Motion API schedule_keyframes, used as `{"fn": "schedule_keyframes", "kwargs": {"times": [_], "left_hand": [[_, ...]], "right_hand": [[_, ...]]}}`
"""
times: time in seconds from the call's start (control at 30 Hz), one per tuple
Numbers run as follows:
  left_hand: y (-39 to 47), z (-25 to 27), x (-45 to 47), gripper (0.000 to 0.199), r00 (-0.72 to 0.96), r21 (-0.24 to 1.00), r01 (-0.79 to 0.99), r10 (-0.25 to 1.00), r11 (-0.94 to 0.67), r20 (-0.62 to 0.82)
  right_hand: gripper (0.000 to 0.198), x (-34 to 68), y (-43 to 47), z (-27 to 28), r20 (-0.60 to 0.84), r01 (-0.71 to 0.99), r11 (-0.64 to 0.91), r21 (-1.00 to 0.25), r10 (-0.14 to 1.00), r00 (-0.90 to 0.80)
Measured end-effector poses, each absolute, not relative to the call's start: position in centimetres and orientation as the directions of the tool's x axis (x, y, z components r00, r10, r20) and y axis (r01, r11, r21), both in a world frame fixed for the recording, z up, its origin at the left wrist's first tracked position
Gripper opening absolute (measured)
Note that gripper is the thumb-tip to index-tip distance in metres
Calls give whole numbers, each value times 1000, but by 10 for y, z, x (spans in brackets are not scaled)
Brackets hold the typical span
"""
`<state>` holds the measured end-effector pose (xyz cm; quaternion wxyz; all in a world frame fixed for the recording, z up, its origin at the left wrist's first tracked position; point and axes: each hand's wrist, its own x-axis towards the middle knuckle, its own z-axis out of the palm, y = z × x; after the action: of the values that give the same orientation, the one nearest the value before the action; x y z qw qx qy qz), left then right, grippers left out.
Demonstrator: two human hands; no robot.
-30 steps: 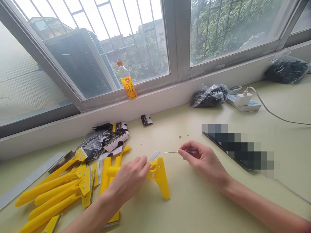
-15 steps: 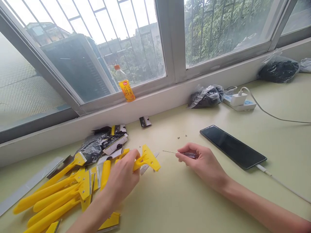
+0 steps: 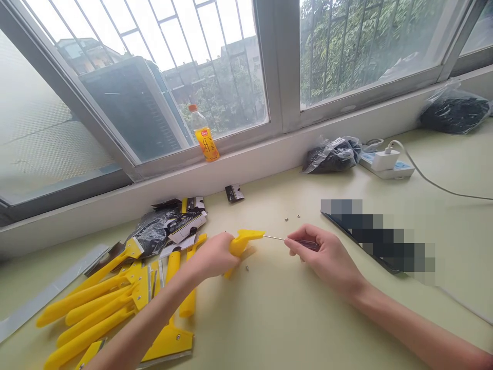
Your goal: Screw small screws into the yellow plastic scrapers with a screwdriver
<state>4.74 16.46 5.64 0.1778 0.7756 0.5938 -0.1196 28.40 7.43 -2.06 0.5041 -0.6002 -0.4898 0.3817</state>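
Observation:
My left hand (image 3: 213, 255) grips a yellow plastic scraper (image 3: 244, 240) by the neck and holds its head up off the table, turned edge-on toward the right. My right hand (image 3: 327, 257) holds a thin screwdriver (image 3: 292, 240) with a dark red handle. Its metal tip touches the scraper head. A tiny screw (image 3: 247, 267) lies on the table just below the scraper. Two more small screws (image 3: 291, 218) lie farther back.
A heap of yellow scrapers (image 3: 103, 303) and black packets (image 3: 165, 226) fills the left. A phone (image 3: 377, 239) on a cable lies at the right. Two black bags (image 3: 331, 153), a power strip (image 3: 387, 163) and a drink bottle (image 3: 206, 139) stand along the sill.
My left hand lifted the scraper off the table, turned it edge-on and carried it right to the screwdriver tip. My right hand stayed almost still. A metal blade near the scraper is gone from sight.

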Motion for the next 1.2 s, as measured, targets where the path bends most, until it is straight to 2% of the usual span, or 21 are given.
{"fn": "schedule_keyframes", "kwargs": {"times": [0.17, 0.37, 0.53, 0.63, 0.7, 0.87, 0.97, 1.07, 1.2], "left_hand": [[170, 64, 54, 28, 222, 87, 975, 844, -206, -487], [166, 63, 51, 24, 268, 183, 962, 827, -202, -494], [158, 64, 33, 23, 345, 472, 874, 829, -114, -440], [141, 79, 3, 34, 346, 676, 737, 862, -5, -371], [127, 92, -28, 44, 277, 779, 624, 915, 62, -295], [99, 103, -117, 45, 70, 941, 316, 986, 119, -148], [90, 85, -146, 48, -30, 986, 150, 997, 73, -69], [85, 68, -153, 45, -46, 995, 65, 997, 72, -69], [82, 62, -153, 42, -17, 997, 19, 997, 79, -79]], "right_hand": [[30, 285, 73, -19, 42, 228, -11, -974, 974, 224], [30, 283, 72, -18, 93, 311, 26, -950, 975, 202], [36, 270, 53, -20, 201, 468, 126, -875, 973, 114], [39, 248, 36, -25, 283, 563, 236, -792, 959, -4], [41, 226, 28, -31, 333, 621, 320, -715, 938, -100], [31, 153, 40, -43, 424, 667, 483, -567, 866, -267], [26, 113, 76, -42, 463, 666, 471, -578, 862, -208], [26, 83, 123, -37, 481, 645, 406, -648, 874, -67], [31, 51, 172, -36, 401, 564, 259, -784, 905, 142]]}}
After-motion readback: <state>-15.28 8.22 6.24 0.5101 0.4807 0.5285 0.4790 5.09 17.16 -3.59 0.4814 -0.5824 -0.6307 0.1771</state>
